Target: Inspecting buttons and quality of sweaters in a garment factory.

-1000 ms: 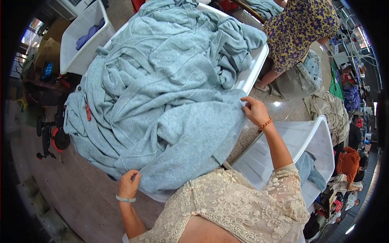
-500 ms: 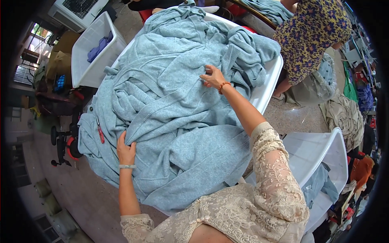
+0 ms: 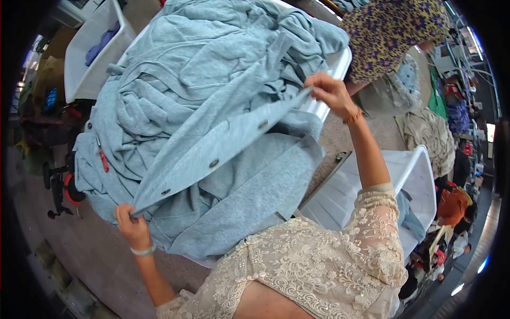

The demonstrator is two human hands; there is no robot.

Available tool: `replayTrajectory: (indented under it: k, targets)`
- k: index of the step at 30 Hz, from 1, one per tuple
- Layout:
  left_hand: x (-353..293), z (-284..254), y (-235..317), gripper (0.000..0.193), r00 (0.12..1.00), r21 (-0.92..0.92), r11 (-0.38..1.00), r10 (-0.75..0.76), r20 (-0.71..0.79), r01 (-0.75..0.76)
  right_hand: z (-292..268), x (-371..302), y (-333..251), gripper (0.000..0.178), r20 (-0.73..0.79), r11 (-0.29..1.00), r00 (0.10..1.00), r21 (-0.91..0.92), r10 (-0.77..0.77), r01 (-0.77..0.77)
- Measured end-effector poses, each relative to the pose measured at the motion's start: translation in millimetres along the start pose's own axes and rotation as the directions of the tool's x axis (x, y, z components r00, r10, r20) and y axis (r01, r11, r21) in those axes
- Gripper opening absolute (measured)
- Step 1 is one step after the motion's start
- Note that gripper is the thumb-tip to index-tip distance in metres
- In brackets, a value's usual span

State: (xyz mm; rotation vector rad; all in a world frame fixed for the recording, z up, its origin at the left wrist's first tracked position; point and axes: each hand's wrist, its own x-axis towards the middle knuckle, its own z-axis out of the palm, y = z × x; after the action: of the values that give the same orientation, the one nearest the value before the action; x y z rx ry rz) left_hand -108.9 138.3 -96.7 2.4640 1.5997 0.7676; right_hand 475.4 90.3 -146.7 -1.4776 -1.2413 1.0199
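Pulled taut between both hands is the buttoned front edge of a light blue knit cardigan (image 3: 212, 146), with several dark buttons along the band. At its lower left end my left hand (image 3: 133, 227) pinches the corner. My right hand (image 3: 330, 94) grips the upper right end, raised over the side of the white bin (image 3: 339, 66). Beneath the band lies a big heap of matching blue knitwear (image 3: 180, 69) that overfills the bin. A small tool with a red handle (image 3: 103, 158) lies on the heap's left part, away from both hands.
A white bin (image 3: 79, 80) holding purple cloth stands at the far left. At the right is another white bin (image 3: 340, 186) with blue cloth inside. A person in a flowered garment (image 3: 390, 34) stands beyond the heap, near a clear plastic bag (image 3: 393, 87).
My left hand has moved left and nearer; my right hand has moved right. Both have taken hold of the cardigan's button band and stretched it up off the heap. The view has shifted.
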Motion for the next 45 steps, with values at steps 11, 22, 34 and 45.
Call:
replayTrajectory:
  k: [11,22,34,45]
  targets:
    - [-58,-1,18,0.016,0.959,-0.004,0.995,0.098,0.265,-0.101,42,-129,13,0.019,-0.136,0.821,0.983,-0.542,0.124,-0.179]
    - [-87,3,78,0.028,0.940,-0.230,0.969,-0.006,0.341,0.090,137,-133,-76,0.010,0.049,0.941,0.997,-0.335,0.059,-0.039]
    - [-95,15,88,0.018,0.938,-0.427,0.890,-0.002,0.348,0.160,328,-128,-85,0.010,0.493,0.807,0.813,-0.316,-0.310,0.499]
    - [-87,30,87,0.022,0.895,-0.233,0.968,0.025,0.445,0.089,315,-141,-84,0.013,0.400,0.872,0.839,-0.163,-0.370,0.462]
